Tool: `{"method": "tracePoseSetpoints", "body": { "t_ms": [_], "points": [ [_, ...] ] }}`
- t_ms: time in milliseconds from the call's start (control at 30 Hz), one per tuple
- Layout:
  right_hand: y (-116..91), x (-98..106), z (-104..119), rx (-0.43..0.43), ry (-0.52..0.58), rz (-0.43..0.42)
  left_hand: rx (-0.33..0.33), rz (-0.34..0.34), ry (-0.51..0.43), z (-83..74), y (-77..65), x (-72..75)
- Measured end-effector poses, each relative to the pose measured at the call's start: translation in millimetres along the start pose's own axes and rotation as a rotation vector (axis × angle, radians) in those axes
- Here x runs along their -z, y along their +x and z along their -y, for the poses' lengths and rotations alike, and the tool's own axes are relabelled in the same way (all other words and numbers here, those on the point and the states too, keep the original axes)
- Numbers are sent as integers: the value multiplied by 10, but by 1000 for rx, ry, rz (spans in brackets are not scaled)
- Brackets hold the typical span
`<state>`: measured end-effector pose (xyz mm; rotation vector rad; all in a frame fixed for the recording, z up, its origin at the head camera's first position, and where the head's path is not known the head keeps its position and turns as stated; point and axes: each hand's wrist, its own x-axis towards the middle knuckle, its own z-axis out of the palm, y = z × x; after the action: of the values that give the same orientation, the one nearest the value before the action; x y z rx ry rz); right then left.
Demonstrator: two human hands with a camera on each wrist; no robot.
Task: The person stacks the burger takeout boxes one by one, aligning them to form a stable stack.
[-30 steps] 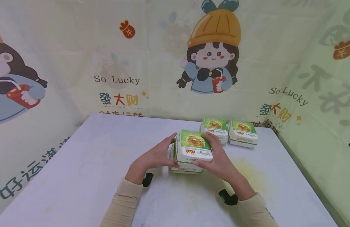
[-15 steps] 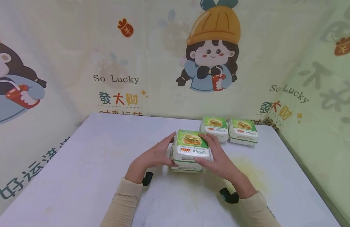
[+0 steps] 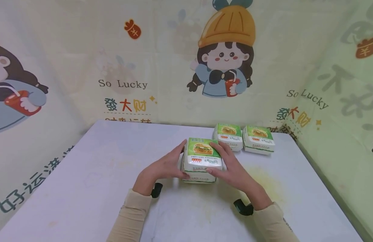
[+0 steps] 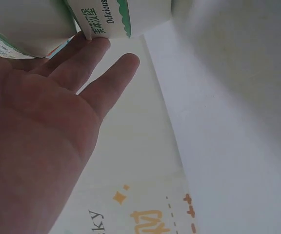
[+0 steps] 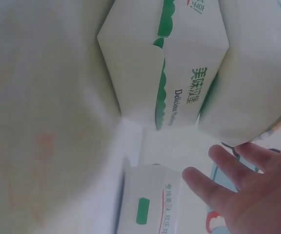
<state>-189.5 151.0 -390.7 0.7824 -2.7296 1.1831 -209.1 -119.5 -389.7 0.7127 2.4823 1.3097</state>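
The white surface (image 3: 83, 188) stretches broadly from the stack (image 3: 200, 166) to its left edge; toward the far right corner, the rear box (image 3: 228, 136) and the corner box (image 3: 259, 139) narrow the room. The stack stands near the middle, upper box (image 3: 201, 162) over lower box (image 3: 201, 179); full seating cannot be told. The right hand (image 3: 236, 171) grips the upper box, forefinger on top, thumb on the front. The left hand (image 3: 165, 166) grips the stack's left side, thumb near the seam. The lower box reads "美味汉堡" and "Delicious"; the backdrop (image 3: 165, 74) reads "So Lucky".
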Motion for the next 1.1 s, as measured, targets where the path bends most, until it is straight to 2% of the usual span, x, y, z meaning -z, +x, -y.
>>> {"method": "tracePoseSetpoints", "body": {
  "t_ms": [167,333,633,900,1100],
  "points": [
    [2,5,21,-6,-17,15,11,0,-28,-6,-21,5],
    [6,10,33,-15,-46,14,53,-30,-10,-49,-69,28],
    [10,0,78,15,-56,5,-52,-87,5,-110,-91,60],
    [-4,33,94,13,-67,32,-44,-149,-15,-130,-64,34],
    [-33,227,26,26,-95,-11,-48,-176,-2,-136,-57,38]
  ]
}}
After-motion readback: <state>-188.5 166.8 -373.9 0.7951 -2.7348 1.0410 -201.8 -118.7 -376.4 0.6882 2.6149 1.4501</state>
